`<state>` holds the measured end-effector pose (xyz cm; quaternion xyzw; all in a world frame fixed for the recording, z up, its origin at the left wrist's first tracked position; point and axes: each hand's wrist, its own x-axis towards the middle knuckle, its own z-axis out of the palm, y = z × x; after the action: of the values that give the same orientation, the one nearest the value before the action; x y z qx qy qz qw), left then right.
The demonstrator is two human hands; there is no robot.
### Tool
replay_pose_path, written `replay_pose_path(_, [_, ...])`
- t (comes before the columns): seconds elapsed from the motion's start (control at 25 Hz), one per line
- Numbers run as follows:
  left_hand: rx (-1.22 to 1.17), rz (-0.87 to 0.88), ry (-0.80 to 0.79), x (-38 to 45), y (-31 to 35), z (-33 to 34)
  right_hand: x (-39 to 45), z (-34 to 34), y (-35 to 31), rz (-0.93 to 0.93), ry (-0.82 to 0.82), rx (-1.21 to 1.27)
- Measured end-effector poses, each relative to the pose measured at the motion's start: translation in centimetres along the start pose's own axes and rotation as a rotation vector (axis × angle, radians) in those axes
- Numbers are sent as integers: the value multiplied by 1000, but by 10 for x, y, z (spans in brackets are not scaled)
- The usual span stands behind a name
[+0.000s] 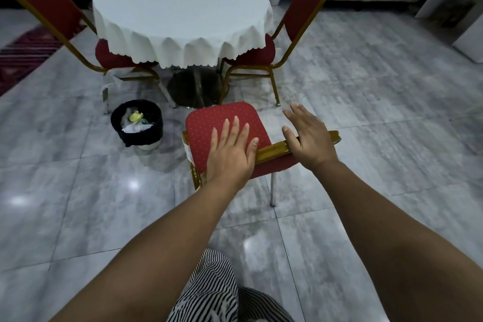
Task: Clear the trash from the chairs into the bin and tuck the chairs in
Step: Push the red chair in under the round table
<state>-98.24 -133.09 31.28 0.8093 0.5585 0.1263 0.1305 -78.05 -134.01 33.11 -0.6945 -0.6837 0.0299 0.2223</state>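
Left hand (230, 154) laid flat with fingers straight and spread on gold-framed red padded chair (222, 123) at frame centre, right hand (308, 136) fingers extended, palm rested on its gold top rail (271, 151), black-lined round bin (137, 123) with trash seen at left, no writing legible.

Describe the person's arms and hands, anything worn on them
Both forearms are bare, with no sleeves in view. The left hand and the right hand wear no gloves, and no rings, watch or bracelet show. The fingernails look short and unpainted. Black-and-white striped clothing shows below the arms.
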Motion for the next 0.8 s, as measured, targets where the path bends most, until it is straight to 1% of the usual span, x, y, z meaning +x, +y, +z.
replay_pose_path(0.2, [15, -24, 82, 25, -6, 0, 29, 4, 3, 0, -69, -45])
replay_pose_path(0.44, [8, -44, 62, 80, -35, -6, 85, 22, -4, 11, -61, -72])
replay_pose_path(0.8, [51, -105, 49, 197, -87, -17, 210, 57, -12, -7, -114, -114])
